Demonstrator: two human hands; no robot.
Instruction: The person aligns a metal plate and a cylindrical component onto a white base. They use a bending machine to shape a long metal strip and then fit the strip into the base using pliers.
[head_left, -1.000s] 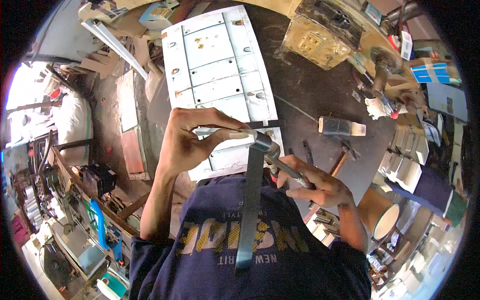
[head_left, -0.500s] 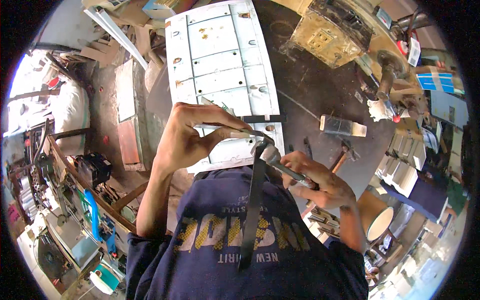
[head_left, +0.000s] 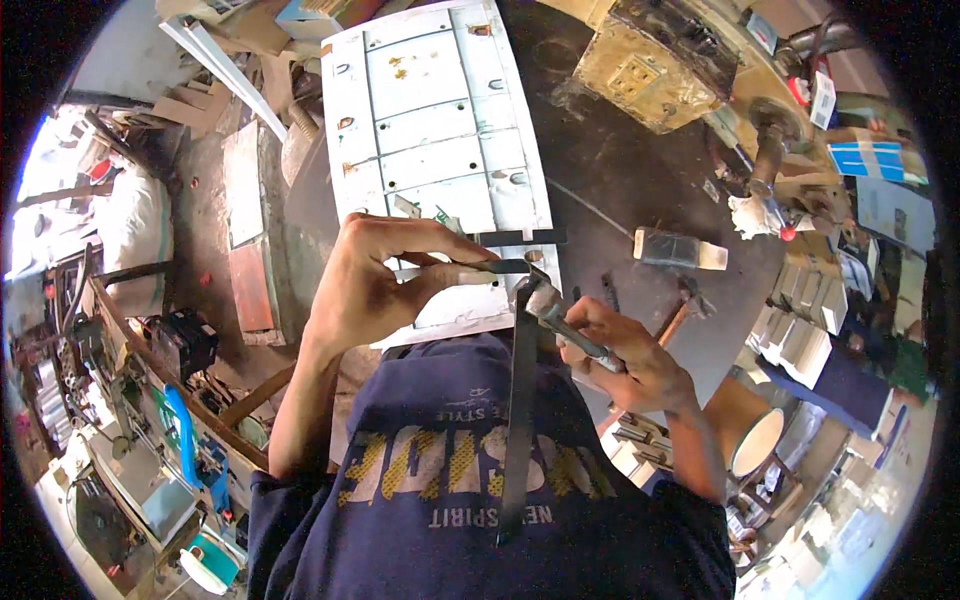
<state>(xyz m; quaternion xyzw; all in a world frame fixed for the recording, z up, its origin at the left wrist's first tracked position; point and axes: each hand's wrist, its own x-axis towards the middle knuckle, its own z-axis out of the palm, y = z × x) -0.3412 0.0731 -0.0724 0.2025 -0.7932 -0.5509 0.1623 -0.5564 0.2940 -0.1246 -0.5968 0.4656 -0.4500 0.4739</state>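
Left hand: my thumb and fingers pinch the short upper end of the strip, to the left of its bend.
Right hand: my fingers wrap the handle of the tool, its head pointing up and to the left of them.
Strip: between my two hands, dark and flat, bent at the top; its long leg hangs below them in front of my shirt. I can't tell whether it touches the cloth.
Tool: grey, with a thick head set at the strip's bend.
Handling: I judge the strip stiff, fairly light and hardly fragile; the smooth face may slip and the edges may be sharp, so the flat faces of the short end are the place to pinch. The tool seems heavier toward its head, best held along the handle.
Panel: white, beyond my left hand, on the dark counter.
Bar: black, just beyond my left fingertips, crossing the panel's right edge.
Block: dark with pale ends, beyond my right hand.
Hammer: wooden handle, just beyond my right hand.
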